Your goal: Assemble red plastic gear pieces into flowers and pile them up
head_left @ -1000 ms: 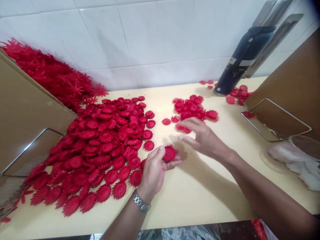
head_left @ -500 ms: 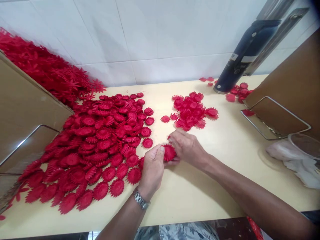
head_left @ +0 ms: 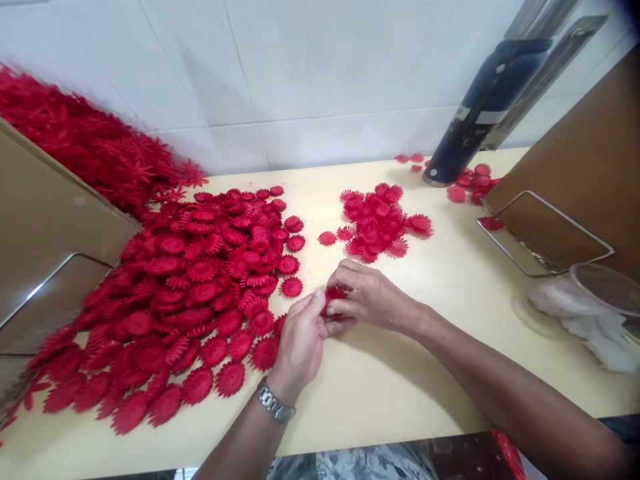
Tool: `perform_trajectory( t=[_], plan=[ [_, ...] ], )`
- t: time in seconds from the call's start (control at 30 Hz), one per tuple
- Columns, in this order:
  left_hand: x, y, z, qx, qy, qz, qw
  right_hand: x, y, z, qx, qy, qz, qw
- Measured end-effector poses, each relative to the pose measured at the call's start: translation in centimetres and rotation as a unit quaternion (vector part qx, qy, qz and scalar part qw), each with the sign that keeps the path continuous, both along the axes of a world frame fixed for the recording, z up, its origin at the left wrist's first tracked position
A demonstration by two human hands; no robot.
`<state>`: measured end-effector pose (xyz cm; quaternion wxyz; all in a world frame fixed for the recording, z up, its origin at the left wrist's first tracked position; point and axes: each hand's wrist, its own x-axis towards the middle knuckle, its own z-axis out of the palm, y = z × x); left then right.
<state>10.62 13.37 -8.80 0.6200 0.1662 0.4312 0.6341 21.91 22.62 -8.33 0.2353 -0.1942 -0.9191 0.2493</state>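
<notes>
Between my two hands is a red fringed disc point(head_left: 334, 300), like a flower piece, partly covered by fingers. My left hand point(head_left: 303, 337), with a metal watch on the wrist, pinches it from the left with the thumb on top. Fingers of my right hand point(head_left: 367, 297) are closed on its right side. To the left spreads a large heap of similar red fringed discs point(head_left: 203, 290), some stacked thick. Beyond my right hand lies a smaller pile of flatter red fringed pieces point(head_left: 377, 220).
Red star-shaped pieces point(head_left: 100, 147) pile up behind a cardboard box point(head_left: 50, 220) at the left. A dark blue bottle point(head_left: 483, 113) stands near the tiled wall. At the right are another cardboard box point(head_left: 570, 173), a metal wire stand point(head_left: 505, 260) and a plastic cup point(head_left: 607, 290).
My right fingers have moved down and left over the disc, covering more of it. The whole view has shifted slightly.
</notes>
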Motion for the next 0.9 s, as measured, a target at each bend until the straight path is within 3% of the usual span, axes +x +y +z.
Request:
perform_trajectory(
  t=[0.13, 0.23, 0.3, 0.4, 0.47, 0.53, 0.6, 0.67, 0.73, 0.8, 0.9],
  plan=[
    [0.1, -0.1, -0.1, 0.016, 0.05, -0.012, 0.999, -0.5, -0.3, -0.7, -0.009, 0.043, 0.002, 0.999],
    [0.2, -0.1, -0.4, 0.008, 0.097, -0.003, 0.995, -0.7, -0.2, -1.2, 0.051, 0.029, -0.022, 0.998],
    [0.2, 0.0, -0.6, -0.008, 0.118, 0.009, 0.993, -0.5, 0.4, -1.4, 0.131, 0.021, -0.076, 0.988],
    [0.1, -0.1, -0.8, -0.029, 0.124, 0.029, 0.991, 0.9, 2.4, -1.4, 0.246, 0.005, -0.224, 0.943],
    [-0.1, -0.1, -0.7, -0.029, 0.106, 0.038, 0.993, 2.2, 3.9, -1.0, 0.286, -0.02, -0.311, 0.906],
    [-0.2, 0.0, -0.6, -0.026, 0.076, 0.04, 0.996, 3.1, 4.5, -0.5, 0.292, -0.02, -0.335, 0.896],
    [-0.4, 0.1, -0.5, -0.022, 0.047, 0.039, 0.998, 3.0, 4.0, -0.2, 0.246, 0.015, -0.27, 0.931],
    [-0.4, 0.2, -0.3, -0.009, 0.023, 0.035, 0.999, 2.2, 2.7, -0.2, 0.155, 0.039, -0.139, 0.977],
    [-0.3, 0.2, -0.2, 0.009, 0.009, 0.022, 1.0, 1.0, 1.2, -0.5, 0.078, 0.04, -0.035, 0.996],
    [-0.2, 0.1, -0.2, 0.023, 0.016, -0.001, 1.0, 0.0, 0.2, -0.9, 0.047, 0.048, 0.003, 0.998],
    [0.1, 0.1, -0.4, 0.03, 0.062, -0.023, 0.997, -0.6, -0.5, -1.3, 0.049, 0.079, -0.007, 0.996]
  ],
)
